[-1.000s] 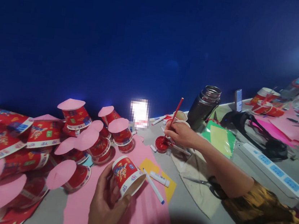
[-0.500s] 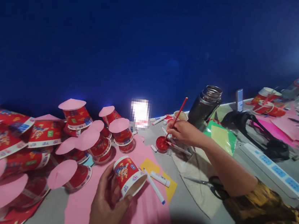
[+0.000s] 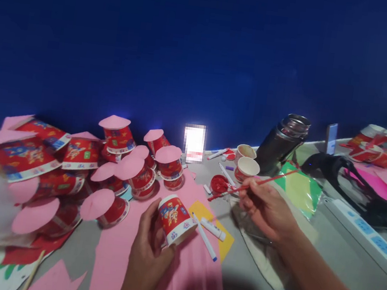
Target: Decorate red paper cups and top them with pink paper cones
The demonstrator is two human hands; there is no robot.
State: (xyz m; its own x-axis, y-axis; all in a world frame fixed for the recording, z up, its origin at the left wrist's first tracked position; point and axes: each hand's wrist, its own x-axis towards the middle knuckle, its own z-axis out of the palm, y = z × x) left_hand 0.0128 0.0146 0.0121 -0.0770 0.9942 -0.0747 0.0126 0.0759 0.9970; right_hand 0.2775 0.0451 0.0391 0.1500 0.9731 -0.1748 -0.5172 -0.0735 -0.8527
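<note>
My left hand (image 3: 152, 248) is wrapped round a red printed paper cup (image 3: 173, 220), tilted with its white rim down to the right, above a pink paper sheet (image 3: 116, 258). Between the fingers of my right hand (image 3: 266, 208) is a red-handled paintbrush (image 3: 263, 181), its tip pointing down-left. The tip is just below a small round pot of red paint (image 3: 219, 185). Under the cup's right side lie a blue-tipped marker (image 3: 207, 241) and a white marker (image 3: 214, 230) on yellow paper (image 3: 225, 250).
Several red cups with pink cone tops (image 3: 130, 168) crowd the left. Two paper cups (image 3: 247, 169), a steel thermos (image 3: 282, 139) and a phone (image 3: 331, 138) stand along the back. A power strip (image 3: 362, 236) and black straps (image 3: 357, 188) lie at right.
My right hand has lifted the brush out of the paint pot and turned it from upright to nearly level. My left hand still holds the cup. The view has shifted slightly.
</note>
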